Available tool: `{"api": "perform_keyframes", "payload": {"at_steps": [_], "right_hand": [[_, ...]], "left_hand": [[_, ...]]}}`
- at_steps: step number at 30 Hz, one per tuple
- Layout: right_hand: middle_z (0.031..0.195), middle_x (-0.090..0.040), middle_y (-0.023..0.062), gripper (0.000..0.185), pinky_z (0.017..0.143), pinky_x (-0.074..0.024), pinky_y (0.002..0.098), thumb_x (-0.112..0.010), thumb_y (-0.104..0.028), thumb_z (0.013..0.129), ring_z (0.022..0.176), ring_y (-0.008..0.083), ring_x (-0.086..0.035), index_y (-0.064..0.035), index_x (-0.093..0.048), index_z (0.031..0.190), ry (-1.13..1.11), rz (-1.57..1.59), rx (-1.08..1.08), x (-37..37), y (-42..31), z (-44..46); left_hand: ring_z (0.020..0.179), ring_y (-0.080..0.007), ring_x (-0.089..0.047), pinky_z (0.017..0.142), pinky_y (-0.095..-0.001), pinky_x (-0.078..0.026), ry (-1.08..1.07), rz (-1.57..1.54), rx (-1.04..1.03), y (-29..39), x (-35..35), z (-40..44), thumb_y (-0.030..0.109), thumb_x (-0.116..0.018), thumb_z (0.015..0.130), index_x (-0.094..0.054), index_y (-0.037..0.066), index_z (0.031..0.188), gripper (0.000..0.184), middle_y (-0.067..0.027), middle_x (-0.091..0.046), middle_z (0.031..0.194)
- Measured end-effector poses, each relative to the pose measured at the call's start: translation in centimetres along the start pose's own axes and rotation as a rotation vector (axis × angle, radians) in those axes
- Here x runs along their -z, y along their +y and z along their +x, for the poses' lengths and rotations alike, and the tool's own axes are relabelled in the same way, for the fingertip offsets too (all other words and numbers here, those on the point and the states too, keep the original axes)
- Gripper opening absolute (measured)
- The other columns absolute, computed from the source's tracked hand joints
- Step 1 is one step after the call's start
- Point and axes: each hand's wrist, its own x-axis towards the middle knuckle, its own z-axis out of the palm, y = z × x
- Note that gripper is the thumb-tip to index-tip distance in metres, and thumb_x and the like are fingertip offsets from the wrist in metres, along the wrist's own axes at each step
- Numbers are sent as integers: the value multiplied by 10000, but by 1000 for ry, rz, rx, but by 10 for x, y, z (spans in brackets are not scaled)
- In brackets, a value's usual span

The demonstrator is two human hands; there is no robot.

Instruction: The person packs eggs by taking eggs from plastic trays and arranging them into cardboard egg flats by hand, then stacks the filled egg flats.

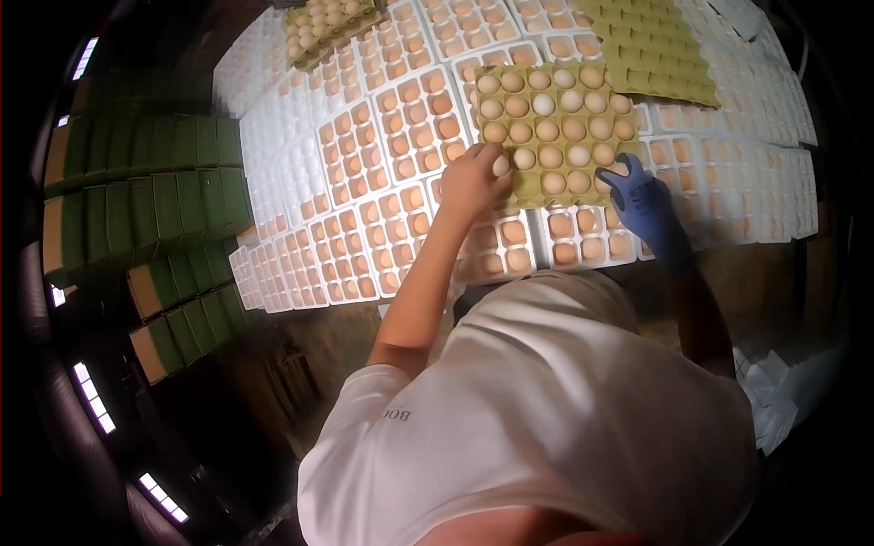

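A pulp egg tray (537, 202) filled with rows of brown and pale eggs lies in front of me, on top of white plastic egg trays. My left hand (473, 185), bare, is at its left edge, with fingers curled around an egg (501, 166). At the right edge, my right hand (645, 205) wears a blue-grey glove. Its thumb and fingers close around an egg (620, 169) near the tray's corner, partly hidden by the glove. Between the hands, a few cells in the nearest row show no egg.
White plastic trays (393, 180) with eggs spread across the wide surface. Another pulp tray with eggs (326, 27) stands at the far left. A pulp tray without visible eggs (651, 50) lies at the back right. Green cartons (150, 164) are stacked on the left.
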Motion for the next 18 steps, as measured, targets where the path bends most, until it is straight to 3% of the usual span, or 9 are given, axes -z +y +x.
{"api": "perform_keyframes", "payload": {"at_steps": [3,5,9,10,14,17,18], "right_hand": [[1376,-561,160,548,820,-573,464,-823,-167,762,993,367,-691,-207,-681,1290,-70,-128,21,5,-18,12],[1410,-556,157,472,834,-579,447,-767,-156,822,1020,367,-685,-204,-677,1283,-59,-258,-27,-14,-17,16],[1366,-558,165,462,840,-564,466,-751,-139,841,1062,385,-660,-181,-654,1291,-80,-217,12,-7,-22,19],[1355,-558,168,460,842,-560,471,-746,-135,846,1072,389,-654,-175,-648,1293,-88,-198,18,-3,-25,17],[1312,-560,176,450,848,-545,490,-730,-118,865,1114,407,-628,-152,-625,1301,-97,-158,43,4,-31,17],[1292,-554,192,492,917,-528,483,-715,-101,873,1180,415,-584,-134,-600,1350,4,-193,82,4,-27,14],[1305,-547,211,548,979,-508,457,-726,-88,858,1237,414,-548,-114,-592,1389,24,-171,-39,7,-30,9]], "left_hand": [[845,-345,-693,694,-469,-562,-57,45,-115,-9,3,3,307,-778,815,-662,168,1118,353,-66,-687,1013],[846,-336,-695,712,-493,-551,-110,29,-80,-16,3,7,305,-759,820,-645,160,1070,311,-63,-683,1024],[756,-356,-694,637,-502,-528,-151,86,-15,-18,8,17,285,-717,829,-627,157,1056,275,-86,-682,835],[720,-361,-691,594,-512,-513,-116,76,-50,-20,7,18,260,-707,814,-629,165,1074,287,-86,-670,776],[723,-352,-694,566,-508,-507,-94,58,-186,-37,-14,21,227,-728,758,-626,174,1071,334,-99,-671,798],[727,-360,-692,590,-506,-508,-133,-45,-164,-46,-18,23,226,-738,753,-632,171,1057,328,-99,-677,814],[728,-363,-691,599,-505,-508,-150,-77,-161,-50,-15,21,226,-742,751,-634,170,1053,325,-99,-679,819]]}}
